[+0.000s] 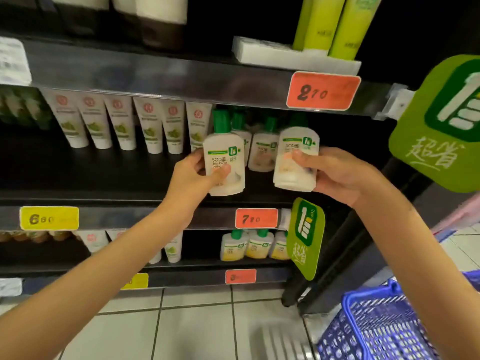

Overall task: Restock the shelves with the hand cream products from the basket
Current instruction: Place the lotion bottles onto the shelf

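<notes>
Left hand [193, 175] and right hand [335, 172], each around a white bottle [226, 162].

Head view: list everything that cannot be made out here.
- The basket, head view: cut off by the bottom and right edges and blurred, so its contents cannot be told.
- The left bottle: the thumb of the left hand covers its lower label.
- The right bottle: the thumb of the right hand covers the label's middle, and its cap is lost in shadow.
- The lowest red tag: its price is blurred.
</notes>
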The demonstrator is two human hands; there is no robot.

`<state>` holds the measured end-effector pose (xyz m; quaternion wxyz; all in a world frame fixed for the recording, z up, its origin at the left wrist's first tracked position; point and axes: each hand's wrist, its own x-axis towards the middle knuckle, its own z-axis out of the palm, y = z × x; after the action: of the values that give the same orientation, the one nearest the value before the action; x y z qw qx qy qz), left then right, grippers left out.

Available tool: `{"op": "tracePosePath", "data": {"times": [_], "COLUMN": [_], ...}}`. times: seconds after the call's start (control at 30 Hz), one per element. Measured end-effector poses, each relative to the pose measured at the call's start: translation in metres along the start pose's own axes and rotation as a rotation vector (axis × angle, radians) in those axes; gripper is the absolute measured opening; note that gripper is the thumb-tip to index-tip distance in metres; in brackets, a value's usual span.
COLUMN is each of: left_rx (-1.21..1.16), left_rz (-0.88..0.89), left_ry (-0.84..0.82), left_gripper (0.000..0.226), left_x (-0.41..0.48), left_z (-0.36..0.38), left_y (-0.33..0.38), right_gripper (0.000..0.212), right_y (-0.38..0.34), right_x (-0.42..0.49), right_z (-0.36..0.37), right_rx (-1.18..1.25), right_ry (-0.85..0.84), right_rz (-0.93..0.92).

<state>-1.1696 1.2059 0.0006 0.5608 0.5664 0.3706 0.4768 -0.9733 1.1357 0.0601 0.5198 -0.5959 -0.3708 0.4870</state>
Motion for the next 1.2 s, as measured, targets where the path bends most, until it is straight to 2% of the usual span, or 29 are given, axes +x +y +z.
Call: {"op": "tracePosePath", "data": {"times": [0.07, 0.13, 0.23, 0.47, 0.77, 1.2], "left_rx": [-0.003, 0.002, 0.031, 0.109, 0.129, 0.088], "left_rz": [0.005, 0.009, 0.034, 0.053, 0.065, -0.028], "left_ry": [-0.019, -0.023, -0.025, -0.068, -0.048, -0.075], "left_gripper": [0.027, 0.030, 0.036, 0.037, 0.038, 0.043], "left_x": [0.005, 0.010, 0.011, 0.017, 0.019, 0.019], "left_z": [0.002, 0.003, 0.002, -0.010, -0.018, -0.014], "left_y": [-0.002, -0.005, -0.012, -0.019, -0.026, -0.028], "right_gripper": [0.043, 0.047, 0.049, 0.051, 0.041, 0.047], "right_y": [0.004, 0.013, 0.036, 0.063, 0.072, 0.075], "right_x": [0.019, 0.037, 0.059, 0.088, 0.105, 0.104], "right_z": [-0.016, -0.026, -0.032, -0.028, -0.034, -0.038], "right_rx": [0.008, -0.095, -0.236, -0.251, -0.382, -0.455], "right_ry": [0.153, 0.289, 0.398, 0.400, 0.428, 0.456], "right_rz": [-0.087, -0.140, -0.131, -0.233, -0.233, -0.220]}}
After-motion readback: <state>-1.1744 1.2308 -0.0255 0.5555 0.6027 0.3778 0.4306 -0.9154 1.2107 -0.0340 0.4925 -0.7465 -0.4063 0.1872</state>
